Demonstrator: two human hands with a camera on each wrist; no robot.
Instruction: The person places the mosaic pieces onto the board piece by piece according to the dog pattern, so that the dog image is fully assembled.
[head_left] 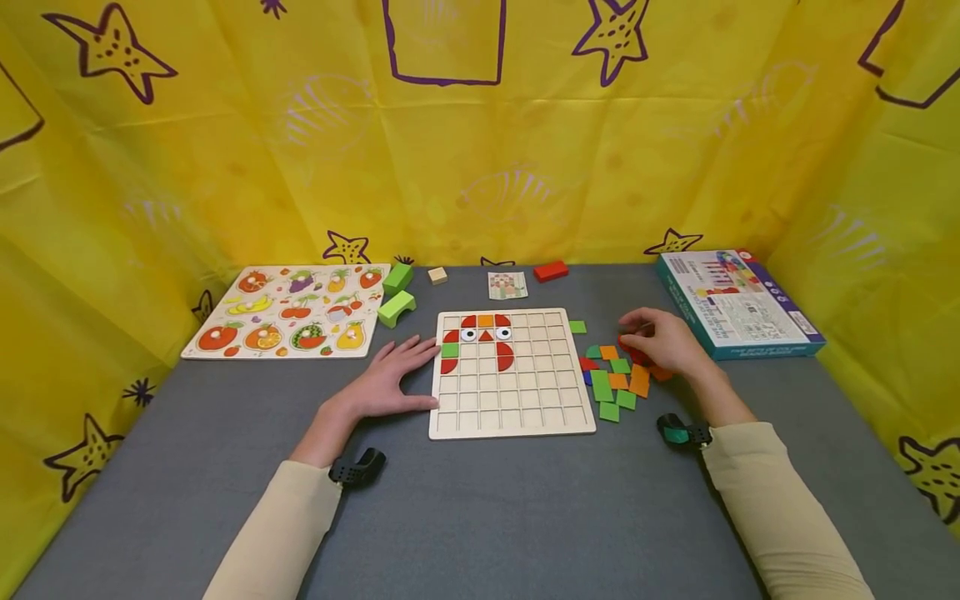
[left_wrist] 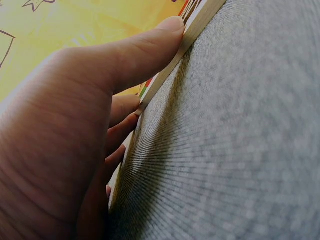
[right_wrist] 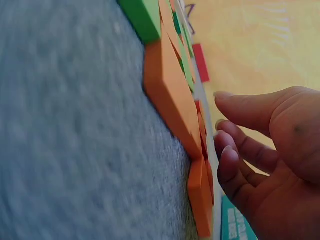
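A wooden grid board [head_left: 517, 400] lies on the table, with red, orange and green pieces and two eye tiles [head_left: 504, 334] laid in its upper left. My left hand [head_left: 392, 379] rests at the board's left side, fingers spread; in the left wrist view the thumb [left_wrist: 150, 52] touches the board's edge [left_wrist: 200, 30]. Over the far right of a loose heap of coloured tiles hovers my right hand [head_left: 663, 340], fingers bent loosely above red pieces [head_left: 636, 353]. In the right wrist view a gap shows between its thumb and fingers, near orange tiles [right_wrist: 172, 92].
A fruit puzzle board [head_left: 285, 312] lies at the far left beside green blocks [head_left: 397, 308]. Behind the grid board are a small wooden block [head_left: 437, 276], a picture card [head_left: 507, 285] and a red block [head_left: 551, 271]. A game box [head_left: 738, 304] stands at the far right.
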